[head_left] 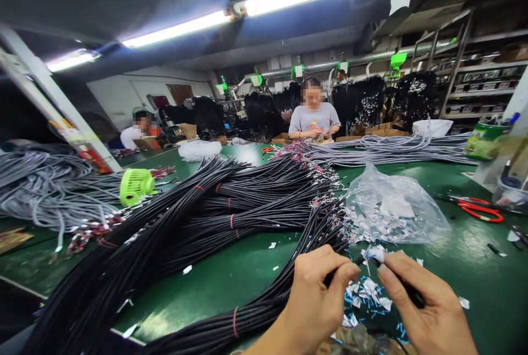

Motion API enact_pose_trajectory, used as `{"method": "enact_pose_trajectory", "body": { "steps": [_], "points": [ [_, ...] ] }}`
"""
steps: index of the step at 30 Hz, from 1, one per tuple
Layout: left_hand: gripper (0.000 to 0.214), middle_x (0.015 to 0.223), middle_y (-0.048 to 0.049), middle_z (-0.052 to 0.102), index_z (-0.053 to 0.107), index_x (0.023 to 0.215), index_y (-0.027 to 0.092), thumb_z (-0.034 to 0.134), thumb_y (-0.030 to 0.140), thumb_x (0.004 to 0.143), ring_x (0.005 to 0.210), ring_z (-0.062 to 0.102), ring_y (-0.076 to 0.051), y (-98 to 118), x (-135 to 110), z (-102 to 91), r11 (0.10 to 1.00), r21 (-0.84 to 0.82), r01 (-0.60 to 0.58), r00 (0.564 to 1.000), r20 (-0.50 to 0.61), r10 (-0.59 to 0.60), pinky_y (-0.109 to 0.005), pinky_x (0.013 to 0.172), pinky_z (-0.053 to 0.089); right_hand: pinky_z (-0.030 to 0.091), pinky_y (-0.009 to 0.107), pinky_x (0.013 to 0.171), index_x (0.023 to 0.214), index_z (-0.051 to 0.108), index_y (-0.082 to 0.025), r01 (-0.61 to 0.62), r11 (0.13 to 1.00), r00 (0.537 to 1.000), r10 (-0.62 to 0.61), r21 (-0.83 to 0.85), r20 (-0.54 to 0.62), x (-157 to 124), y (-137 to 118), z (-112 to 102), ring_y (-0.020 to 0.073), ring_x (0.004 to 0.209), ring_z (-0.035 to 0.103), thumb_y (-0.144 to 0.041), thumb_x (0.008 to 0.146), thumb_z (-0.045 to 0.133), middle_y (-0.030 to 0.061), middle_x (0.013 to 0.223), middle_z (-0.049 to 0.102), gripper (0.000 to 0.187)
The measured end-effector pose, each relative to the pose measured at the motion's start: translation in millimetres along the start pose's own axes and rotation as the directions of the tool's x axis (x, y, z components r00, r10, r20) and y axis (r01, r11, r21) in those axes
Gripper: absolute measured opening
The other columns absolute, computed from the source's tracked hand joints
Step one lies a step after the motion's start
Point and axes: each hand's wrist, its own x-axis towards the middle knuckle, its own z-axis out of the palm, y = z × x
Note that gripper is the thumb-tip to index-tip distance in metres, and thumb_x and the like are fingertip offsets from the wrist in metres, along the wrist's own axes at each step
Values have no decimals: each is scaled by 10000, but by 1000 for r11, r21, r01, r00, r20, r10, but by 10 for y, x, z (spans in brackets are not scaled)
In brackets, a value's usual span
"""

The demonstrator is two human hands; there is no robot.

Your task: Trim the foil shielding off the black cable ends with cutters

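My left hand (315,294) is closed in a pinch on a thin black cable (355,262) near its stripped end. My right hand (424,302) is also closed, with thumb and forefinger pressed on a small white connector (375,255) at that cable's tip. Both hands hover low over the green table (231,272), just in front of a big fan of black cable bundles (214,217) tied with red bands. Below my hands lies a scatter of small white connectors and blue bits (367,294).
A clear plastic bag of small parts (391,209) sits beyond my hands. Red-handled scissors (480,209) lie at right, a green fan (136,185) at left, grey cable bundles (53,190) far left and across the back. Two other people sit at the far side.
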Motion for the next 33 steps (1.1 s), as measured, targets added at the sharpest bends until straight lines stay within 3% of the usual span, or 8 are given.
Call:
{"method": "enact_pose_trajectory", "body": {
  "steps": [5, 10, 14, 18, 21, 25, 27, 33],
  "points": [
    [457, 420, 24, 420, 624, 555, 123, 447, 348, 911, 382, 348, -68, -7, 14, -25, 932, -241, 271, 951, 216, -221, -197, 398, 250, 554, 266, 780, 912, 734, -227, -183, 980, 982, 185, 84, -25, -1, -16, -1, 218, 833, 684, -391, 828, 606, 46, 917, 727, 224],
    [234, 498, -20, 563, 673, 589, 125, 635, 232, 793, 460, 462, -93, 19, -10, 20, 996, -71, 62, 998, 26, -60, -209, 464, 309, 436, 204, 439, 757, 627, -217, -332, 906, 942, 332, 263, 46, 86, -156, -35, 135, 519, 519, -471, 784, 631, -14, 624, 549, 256],
    [142, 532, -31, 586, 683, 638, 114, 660, 158, 772, 462, 481, -93, 18, -33, 57, 999, -12, -33, 999, 20, 33, -206, 458, 318, 375, 211, 450, 669, 538, -204, -338, 896, 940, 308, 288, 145, 149, -146, -52, 123, 518, 414, -393, 816, 607, -24, 595, 455, 250],
    [105, 577, -44, 617, 703, 688, 114, 661, 149, 778, 508, 508, -106, -39, 11, 24, 997, -26, -73, 997, 17, 73, -209, 490, 345, 267, 198, 421, 794, 561, -188, -588, 626, 809, 457, 512, 370, 92, -134, 2, 89, 486, 285, -466, 799, 626, -49, 583, 364, 285],
    [117, 590, -36, 638, 716, 684, 128, 673, 185, 777, 530, 516, -110, -76, 66, -10, 994, -103, 24, 992, 123, -11, -210, 517, 357, 193, 199, 415, 835, 532, -200, -675, 420, 737, 399, 606, 545, 54, -154, 25, 83, 492, 213, -526, 792, 612, -53, 624, 329, 338],
    [236, 536, -21, 602, 694, 615, 112, 590, 163, 821, 496, 483, -97, -60, 82, -7, 964, -170, 204, 948, 278, -152, -205, 488, 330, 282, 246, 532, 733, 494, -197, -381, 813, 902, 223, 440, 370, 91, -87, -13, 128, 600, 337, -449, 886, 519, -13, 687, 404, 295],
    [273, 523, -20, 580, 679, 597, 107, 563, 173, 835, 489, 469, -96, -40, 66, 3, 967, -148, 208, 949, 271, -163, -210, 483, 316, 295, 256, 576, 717, 476, -194, -261, 916, 950, 189, 305, 247, 102, -47, -14, 141, 646, 368, -387, 916, 487, -4, 701, 421, 278],
    [176, 584, -26, 579, 698, 665, 115, 607, 190, 796, 540, 467, -107, -56, 52, 11, 987, -100, 128, 986, 116, -116, -221, 515, 307, 248, 214, 426, 893, 454, -209, -502, 726, 841, 283, 470, 461, 38, -99, 70, 109, 499, 289, -413, 924, 433, -53, 620, 325, 207]
  ]
}}
